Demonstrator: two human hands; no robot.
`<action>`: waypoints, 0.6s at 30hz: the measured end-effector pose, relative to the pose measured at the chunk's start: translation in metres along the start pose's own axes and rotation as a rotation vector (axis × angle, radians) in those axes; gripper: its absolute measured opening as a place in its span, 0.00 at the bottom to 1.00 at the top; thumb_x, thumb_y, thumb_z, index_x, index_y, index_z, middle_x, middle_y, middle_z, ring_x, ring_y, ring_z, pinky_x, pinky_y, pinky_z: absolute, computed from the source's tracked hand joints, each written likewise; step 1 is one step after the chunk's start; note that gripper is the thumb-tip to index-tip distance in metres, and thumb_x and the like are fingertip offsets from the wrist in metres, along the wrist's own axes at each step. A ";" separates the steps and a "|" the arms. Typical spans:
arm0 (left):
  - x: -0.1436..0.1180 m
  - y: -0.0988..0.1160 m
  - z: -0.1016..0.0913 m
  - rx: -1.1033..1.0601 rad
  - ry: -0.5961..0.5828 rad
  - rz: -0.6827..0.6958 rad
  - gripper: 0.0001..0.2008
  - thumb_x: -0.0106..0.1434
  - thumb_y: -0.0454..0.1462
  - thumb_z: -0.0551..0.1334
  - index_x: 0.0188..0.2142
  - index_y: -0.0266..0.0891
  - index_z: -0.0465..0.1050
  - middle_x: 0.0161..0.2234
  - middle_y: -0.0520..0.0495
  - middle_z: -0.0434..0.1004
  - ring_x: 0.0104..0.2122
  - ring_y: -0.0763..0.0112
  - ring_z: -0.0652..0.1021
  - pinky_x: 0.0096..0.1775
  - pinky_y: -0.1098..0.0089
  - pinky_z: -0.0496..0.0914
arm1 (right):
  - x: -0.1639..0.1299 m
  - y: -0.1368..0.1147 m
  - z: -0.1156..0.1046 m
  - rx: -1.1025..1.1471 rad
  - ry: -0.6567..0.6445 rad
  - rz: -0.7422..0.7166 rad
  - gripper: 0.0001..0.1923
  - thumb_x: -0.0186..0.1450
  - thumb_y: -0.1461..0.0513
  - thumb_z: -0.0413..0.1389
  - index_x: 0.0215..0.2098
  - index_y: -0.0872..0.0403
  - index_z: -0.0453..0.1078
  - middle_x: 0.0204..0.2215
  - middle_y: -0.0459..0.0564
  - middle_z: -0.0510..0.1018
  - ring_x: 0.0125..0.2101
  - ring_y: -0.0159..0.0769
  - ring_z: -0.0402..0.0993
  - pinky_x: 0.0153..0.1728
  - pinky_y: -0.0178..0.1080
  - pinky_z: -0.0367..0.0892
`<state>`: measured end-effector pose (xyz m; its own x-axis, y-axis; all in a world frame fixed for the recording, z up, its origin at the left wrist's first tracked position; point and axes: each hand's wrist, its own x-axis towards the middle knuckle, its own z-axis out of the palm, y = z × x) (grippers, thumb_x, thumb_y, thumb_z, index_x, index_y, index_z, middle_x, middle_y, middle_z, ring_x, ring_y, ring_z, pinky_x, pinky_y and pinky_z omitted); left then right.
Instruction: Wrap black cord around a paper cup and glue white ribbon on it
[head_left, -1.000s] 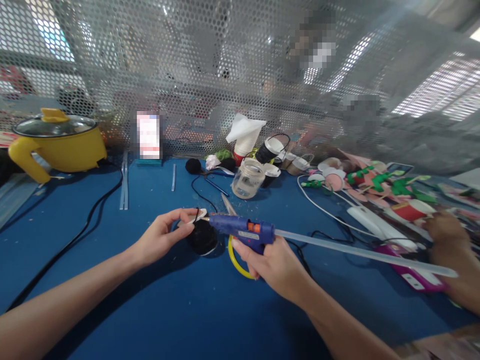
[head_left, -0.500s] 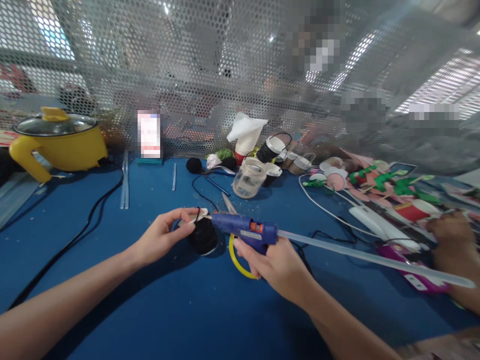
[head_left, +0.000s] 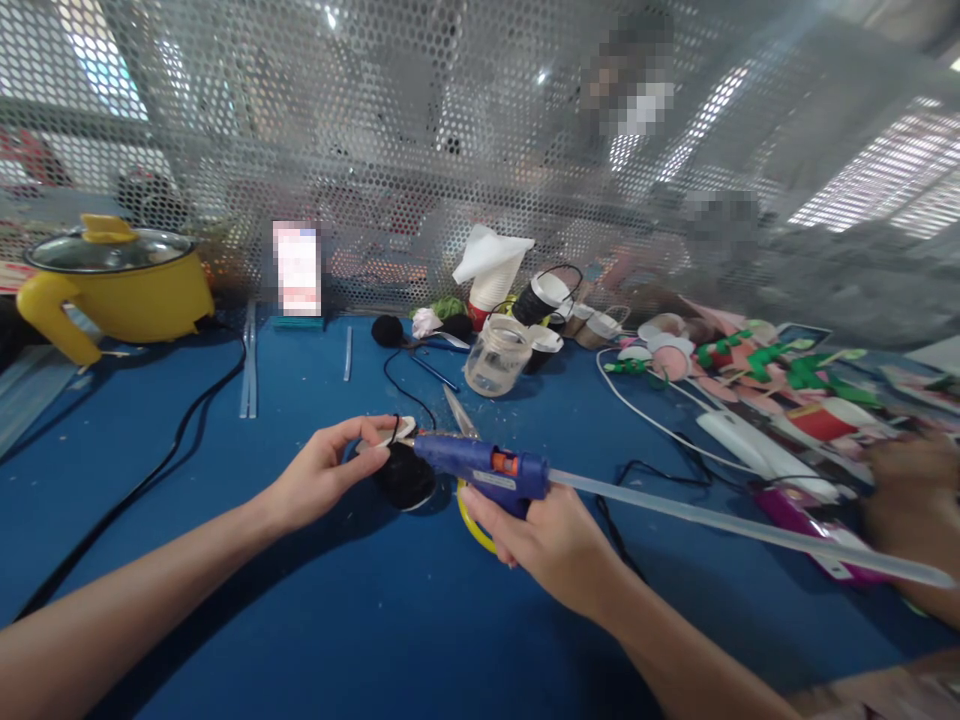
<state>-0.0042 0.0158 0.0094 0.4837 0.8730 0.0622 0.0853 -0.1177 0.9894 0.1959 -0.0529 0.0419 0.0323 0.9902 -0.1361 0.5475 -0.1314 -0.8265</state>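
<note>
My left hand (head_left: 330,468) pinches the white rim of a small cup wrapped in black yarn (head_left: 405,480), standing on the blue table. A strand of the yarn loops up over the rim by my fingertips. My right hand (head_left: 555,540) is closed round the handle of a blue glue gun (head_left: 461,456). Its nozzle points left and is at the cup's rim; whether it touches I cannot tell. A long clear glue stick (head_left: 720,522) juts from the gun's back. Scissors (head_left: 459,412) with yellow handles lie under the gun, partly covered by it and my hand.
Behind the cup stand a clear plastic jar (head_left: 498,358) and another yarn-wrapped cup (head_left: 546,296). A yellow pot (head_left: 142,300) and a phone (head_left: 298,270) are at the back left. On the right lie a purple power strip (head_left: 806,530), cables, craft pieces and another person's hand (head_left: 911,480).
My right hand has shifted the glue gun a little left and down, with its nozzle nearer along the cup's rim. My left hand and the cup have stayed in place.
</note>
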 end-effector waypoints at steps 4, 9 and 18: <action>0.000 0.000 0.000 -0.006 -0.004 0.003 0.09 0.58 0.39 0.58 0.25 0.37 0.64 0.52 0.39 0.67 0.53 0.58 0.66 0.54 0.56 0.53 | 0.001 0.001 -0.001 -0.021 -0.011 -0.024 0.15 0.54 0.55 0.52 0.14 0.52 0.58 0.07 0.41 0.62 0.11 0.30 0.63 0.16 0.32 0.64; 0.000 0.001 -0.001 -0.020 -0.007 0.003 0.09 0.57 0.41 0.59 0.26 0.37 0.65 0.51 0.39 0.68 0.53 0.56 0.66 0.54 0.55 0.53 | 0.007 0.007 -0.007 -0.064 0.002 -0.154 0.16 0.57 0.55 0.49 0.16 0.54 0.61 0.07 0.42 0.62 0.11 0.29 0.62 0.16 0.32 0.63; 0.001 0.003 -0.004 -0.009 -0.049 -0.006 0.10 0.57 0.41 0.59 0.25 0.36 0.66 0.51 0.39 0.68 0.54 0.56 0.64 0.54 0.56 0.53 | 0.005 0.008 -0.008 -0.049 -0.040 -0.140 0.17 0.57 0.54 0.48 0.15 0.53 0.59 0.07 0.42 0.62 0.11 0.28 0.62 0.17 0.32 0.62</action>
<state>-0.0068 0.0179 0.0129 0.5257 0.8492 0.0499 0.0803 -0.1080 0.9909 0.2074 -0.0485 0.0387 -0.0802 0.9958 -0.0442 0.5846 0.0111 -0.8112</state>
